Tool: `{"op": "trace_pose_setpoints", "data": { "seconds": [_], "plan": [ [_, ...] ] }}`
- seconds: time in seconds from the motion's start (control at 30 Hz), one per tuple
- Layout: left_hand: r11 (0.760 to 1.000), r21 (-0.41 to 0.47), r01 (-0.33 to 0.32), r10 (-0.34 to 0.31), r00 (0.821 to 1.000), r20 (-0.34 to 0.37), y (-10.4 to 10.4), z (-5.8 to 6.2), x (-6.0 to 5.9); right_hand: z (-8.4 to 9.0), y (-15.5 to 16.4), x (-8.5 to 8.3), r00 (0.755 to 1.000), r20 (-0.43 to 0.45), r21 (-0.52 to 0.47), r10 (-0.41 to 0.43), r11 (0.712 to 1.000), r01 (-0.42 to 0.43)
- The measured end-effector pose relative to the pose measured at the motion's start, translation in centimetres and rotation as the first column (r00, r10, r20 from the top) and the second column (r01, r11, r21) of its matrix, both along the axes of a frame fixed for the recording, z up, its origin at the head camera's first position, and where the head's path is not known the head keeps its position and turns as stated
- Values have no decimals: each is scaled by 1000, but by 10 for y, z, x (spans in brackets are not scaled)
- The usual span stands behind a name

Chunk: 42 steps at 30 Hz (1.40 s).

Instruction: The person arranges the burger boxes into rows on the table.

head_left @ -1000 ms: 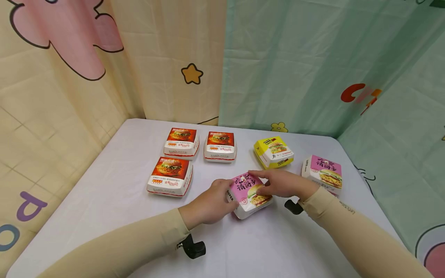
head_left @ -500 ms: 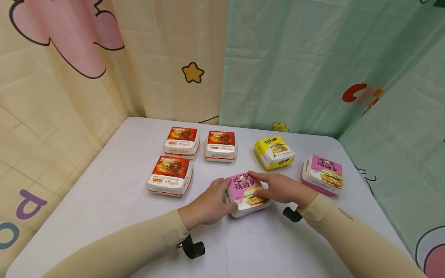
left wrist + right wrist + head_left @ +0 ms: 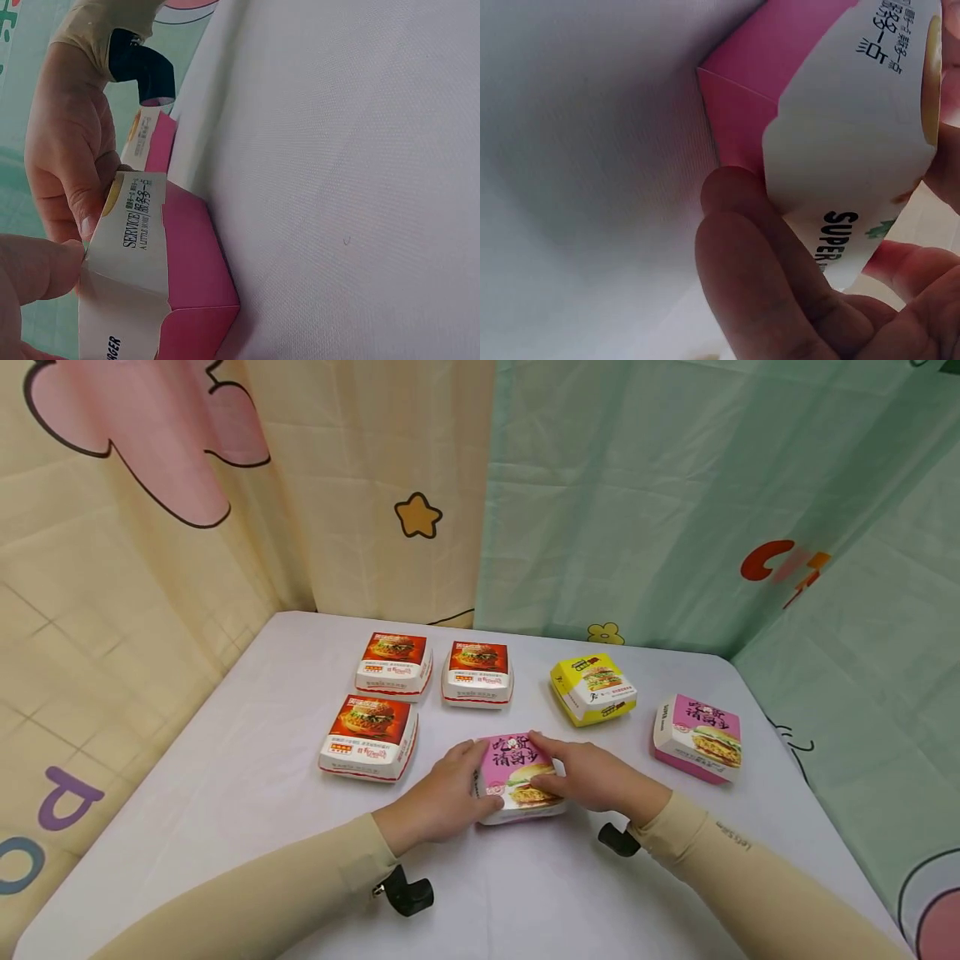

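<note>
My left hand (image 3: 445, 795) and right hand (image 3: 597, 777) gripped a pink-topped box (image 3: 512, 774) between them; it apparently rested on the table (image 3: 240, 810); a yellow box (image 3: 594, 689) sat beyond.

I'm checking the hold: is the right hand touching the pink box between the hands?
Touching. The right wrist view shows two fingers of the right hand against the side of the pink box.

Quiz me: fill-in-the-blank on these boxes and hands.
The held box between left hand and right hand has a ____ top.
Red-topped boxes number ____.
Only one box has a ____ top.
In the right wrist view, the held box shows the large English word ____.
Missing words: pink; three; yellow; SUPER.
</note>
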<state>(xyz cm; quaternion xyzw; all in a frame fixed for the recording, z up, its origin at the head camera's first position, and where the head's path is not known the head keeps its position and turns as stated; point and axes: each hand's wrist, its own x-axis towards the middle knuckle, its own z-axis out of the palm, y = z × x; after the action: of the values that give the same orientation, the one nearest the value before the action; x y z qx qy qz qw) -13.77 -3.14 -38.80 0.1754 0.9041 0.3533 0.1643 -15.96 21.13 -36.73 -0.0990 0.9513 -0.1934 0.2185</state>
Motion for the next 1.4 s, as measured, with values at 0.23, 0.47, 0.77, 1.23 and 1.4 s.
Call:
{"op": "trace_pose_setpoints", "data": {
  "seconds": [0.23, 0.47, 0.77, 1.23, 1.4],
  "plan": [
    [1000, 2, -21, 21, 999, 32, -8, 1, -1, -3, -6, 2, 999, -2, -24, 36, 999, -36],
    [999, 15, -48, 46, 996, 77, -15, 2, -2, -4, -7, 2, 997, 20, -73, 76, 995, -75],
    [998, 26, -63, 62, 996, 62, -19, 2, -1, -9, -14, 2, 999, -8, -101, 36, 994, -37],
    [995, 46, -88, 87, 996, 31, -21, -2, -5, -13, -31, 5, 997, -58, -131, -44, 991, 36],
    [994, 47, -101, 99, 994, 47, -21, -2, -7, -12, -32, 4, 999, -39, -135, -17, 991, 12]
  ]
}}
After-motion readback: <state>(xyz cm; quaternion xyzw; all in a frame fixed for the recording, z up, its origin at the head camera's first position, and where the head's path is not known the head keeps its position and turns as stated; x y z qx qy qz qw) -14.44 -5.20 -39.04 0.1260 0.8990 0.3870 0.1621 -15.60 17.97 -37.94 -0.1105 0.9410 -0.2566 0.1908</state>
